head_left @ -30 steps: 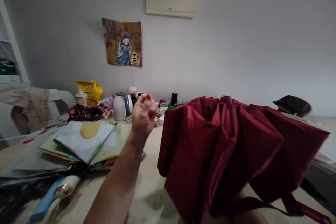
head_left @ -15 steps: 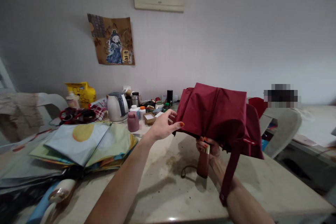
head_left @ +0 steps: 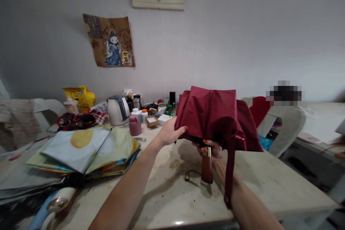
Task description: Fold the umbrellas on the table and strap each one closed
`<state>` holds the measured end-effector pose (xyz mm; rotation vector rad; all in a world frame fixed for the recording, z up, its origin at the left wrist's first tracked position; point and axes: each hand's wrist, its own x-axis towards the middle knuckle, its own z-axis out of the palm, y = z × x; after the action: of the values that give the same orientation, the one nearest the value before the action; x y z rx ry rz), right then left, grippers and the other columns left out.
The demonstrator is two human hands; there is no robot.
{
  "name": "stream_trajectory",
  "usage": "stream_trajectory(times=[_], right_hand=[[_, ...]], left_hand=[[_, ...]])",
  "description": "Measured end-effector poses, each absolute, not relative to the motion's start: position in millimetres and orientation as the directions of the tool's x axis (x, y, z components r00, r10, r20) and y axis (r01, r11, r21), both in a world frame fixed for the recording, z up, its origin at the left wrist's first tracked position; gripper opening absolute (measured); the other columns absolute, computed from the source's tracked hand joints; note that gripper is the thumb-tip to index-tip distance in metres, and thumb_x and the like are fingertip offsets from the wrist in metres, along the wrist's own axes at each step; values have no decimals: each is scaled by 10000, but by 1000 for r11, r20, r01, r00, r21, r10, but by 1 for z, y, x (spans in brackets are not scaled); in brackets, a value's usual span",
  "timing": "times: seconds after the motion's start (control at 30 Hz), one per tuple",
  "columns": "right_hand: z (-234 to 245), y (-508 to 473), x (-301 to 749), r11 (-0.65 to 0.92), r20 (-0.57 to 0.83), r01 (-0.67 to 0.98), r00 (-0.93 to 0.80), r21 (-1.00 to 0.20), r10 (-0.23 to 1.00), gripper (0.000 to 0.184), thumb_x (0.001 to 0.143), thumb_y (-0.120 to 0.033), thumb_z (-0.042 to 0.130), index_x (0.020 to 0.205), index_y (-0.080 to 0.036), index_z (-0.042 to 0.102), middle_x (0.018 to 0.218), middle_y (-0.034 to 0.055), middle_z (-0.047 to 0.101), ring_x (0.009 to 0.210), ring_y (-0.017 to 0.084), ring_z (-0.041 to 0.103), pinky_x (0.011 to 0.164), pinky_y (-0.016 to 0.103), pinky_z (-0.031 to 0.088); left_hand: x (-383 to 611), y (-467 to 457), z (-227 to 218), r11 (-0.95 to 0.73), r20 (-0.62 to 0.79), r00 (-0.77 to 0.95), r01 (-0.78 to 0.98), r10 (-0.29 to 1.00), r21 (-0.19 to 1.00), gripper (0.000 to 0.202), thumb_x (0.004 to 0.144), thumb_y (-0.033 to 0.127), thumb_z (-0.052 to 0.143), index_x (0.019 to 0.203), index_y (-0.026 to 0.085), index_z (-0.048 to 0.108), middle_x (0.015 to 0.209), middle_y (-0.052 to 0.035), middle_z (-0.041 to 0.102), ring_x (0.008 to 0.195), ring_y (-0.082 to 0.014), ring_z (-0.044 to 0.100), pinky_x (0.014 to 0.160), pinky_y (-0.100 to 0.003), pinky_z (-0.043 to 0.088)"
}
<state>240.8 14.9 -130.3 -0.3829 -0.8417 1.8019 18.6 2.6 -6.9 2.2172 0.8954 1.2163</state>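
Observation:
A dark red folding umbrella [head_left: 210, 113] is held up above the table, its canopy loosely folded and its strap hanging at the right. My right hand [head_left: 212, 150] is wrapped round its shaft just under the canopy. Below that hand the brown handle [head_left: 207, 170] points down, with a thin wrist loop [head_left: 190, 176] dangling left. At the canopy's left edge my left hand [head_left: 170, 133] takes the cloth, thumb in front; its other fingers are mostly hidden behind the fabric. A second umbrella [head_left: 78, 147], pale blue and green with a yellow spot, lies loosely folded at the left.
Behind the hands stand a white kettle [head_left: 118, 110], a pink cup-like container [head_left: 135, 125], small bottles and an open small box [head_left: 152, 121]. A yellow bag [head_left: 82, 99] sits at the back left. White chairs [head_left: 289, 129] flank the table, and a person is partly visible at the right.
My left hand has moved against the canopy's edge, its fingers passing behind the cloth. The red umbrella has turned slightly and its handle hangs straighter. The view has shifted a little right.

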Motion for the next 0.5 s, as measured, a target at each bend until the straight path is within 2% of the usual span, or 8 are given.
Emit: stream_trajectory(times=[0.1, 0.2, 0.37, 0.43, 0.5], right_hand=[[-130, 14, 241, -273, 75, -675, -439, -685, 895, 223, 606, -254, 770, 730, -130, 634, 637, 42, 675, 407, 65, 502, 364, 143, 429], [-128, 12, 240, -342, 39, -669, -485, -660, 874, 190, 689, -258, 741, 771, -139, 618, 662, 41, 679, 447, 78, 546, 370, 138, 442], [-126, 14, 234, -329, 121, -731, -489, -598, 864, 179, 723, -203, 717, 823, -105, 605, 596, 12, 611, 472, 55, 550, 449, 99, 474], [-124, 15, 233, -310, 152, -754, -473, -579, 868, 174, 709, -177, 709, 820, -102, 597, 595, 2, 588, 457, 48, 524, 435, 100, 466], [-122, 14, 234, -289, 183, -777, -456, -559, 871, 163, 701, -149, 690, 816, -116, 580, 624, -8, 583, 454, 36, 501, 427, 100, 460]], left_hand=[[20, 1, -6, -701, 572, 406, 381, 712, 602, 244, 813, 275, 599, 1011, 133, 615, 992, -96, 690, 902, -236, 614, 816, -349, 498], [23, 0, -8, -717, 593, 405, 429, 696, 549, 192, 803, 238, 598, 968, 146, 624, 949, -83, 699, 876, -231, 615, 818, -340, 486], [31, -2, -13, -740, 606, 426, 428, 671, 518, 135, 810, 207, 580, 929, 152, 613, 869, -56, 687, 767, -184, 572, 751, -304, 457], [31, 1, -14, -743, 601, 437, 404, 669, 533, 121, 810, 250, 608, 883, 153, 603, 814, -37, 659, 724, -164, 545, 709, -286, 441], [28, 8, -15, -712, 574, 432, 308, 696, 631, 214, 797, 342, 655, 876, 153, 594, 796, -24, 635, 694, -146, 535, 668, -268, 434]])
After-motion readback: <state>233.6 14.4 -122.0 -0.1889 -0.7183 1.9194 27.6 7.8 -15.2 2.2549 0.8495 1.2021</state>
